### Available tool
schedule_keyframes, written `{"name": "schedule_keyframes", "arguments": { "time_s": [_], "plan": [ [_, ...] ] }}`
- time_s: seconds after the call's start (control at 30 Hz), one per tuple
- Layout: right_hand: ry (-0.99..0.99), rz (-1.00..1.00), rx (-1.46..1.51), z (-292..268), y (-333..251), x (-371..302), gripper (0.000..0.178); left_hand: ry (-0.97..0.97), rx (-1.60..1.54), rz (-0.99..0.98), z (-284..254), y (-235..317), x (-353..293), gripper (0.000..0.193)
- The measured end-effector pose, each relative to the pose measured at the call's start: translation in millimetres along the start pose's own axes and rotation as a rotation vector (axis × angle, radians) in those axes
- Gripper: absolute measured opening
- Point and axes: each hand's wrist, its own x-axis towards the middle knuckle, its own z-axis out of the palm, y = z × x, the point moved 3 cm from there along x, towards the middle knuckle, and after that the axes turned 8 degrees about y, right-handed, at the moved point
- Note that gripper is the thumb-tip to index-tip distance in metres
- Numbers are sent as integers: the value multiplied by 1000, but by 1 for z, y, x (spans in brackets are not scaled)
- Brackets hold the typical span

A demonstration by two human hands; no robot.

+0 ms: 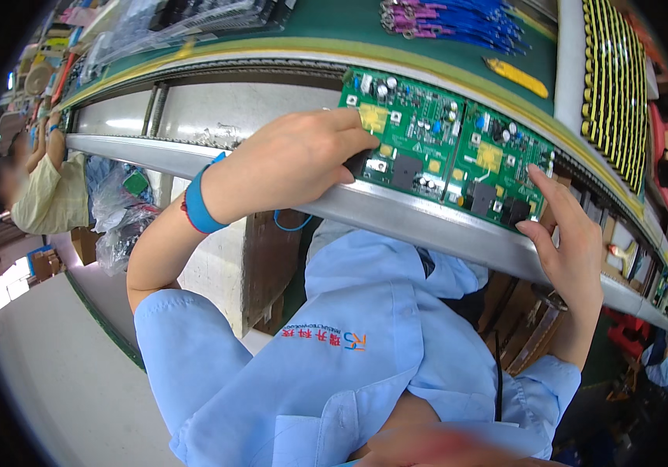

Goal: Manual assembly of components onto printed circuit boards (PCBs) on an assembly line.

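Observation:
A green circuit board panel [447,144] lies across the rails in front of me, made of two like halves with capacitors, yellow-taped parts and black blocks. At its left end, my left hand [295,159] has its fingers and thumb closed around a black block-shaped component [359,163], partly hidden by the fingers. My right hand [571,233] is at the panel's right end, with thumb and forefinger apart. Its fingertips rest on or close beside the board, near another black block [515,211]. A blue band is round my left wrist.
A metal rail [412,204] runs along the near side, with a chain track beyond. On the green mat lie a yellow cutter knife [516,77] and blue wires with pink ends [450,22]. Yellow-and-black strips [614,86] stand at right. Another person [50,187] is at far left.

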Motion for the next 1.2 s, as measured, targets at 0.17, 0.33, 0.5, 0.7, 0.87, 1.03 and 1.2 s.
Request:
{"name": "schedule_keyframes", "arguments": {
  "time_s": [0.17,0.33,0.5,0.7,0.87,1.03,1.2],
  "plan": [
    [105,-61,42,-13,7,15,63,-2,-20,32,-11,-2,7,45],
    [154,-95,118,-26,17,37,54,279,-97,53,-45,-24,62,30],
    [233,-141,186,-21,34,69,45,581,120,227,-16,-47,154,27],
    [382,-26,134,-34,82,79,40,487,215,166,4,-66,184,20],
    [607,-31,-34,-58,125,108,34,556,110,136,-8,-63,192,17],
    [501,-33,-157,-64,111,98,32,575,4,35,-20,-73,184,20],
    [456,-99,-330,-44,98,66,36,582,-106,-49,-22,-92,185,19]
  ]
}}
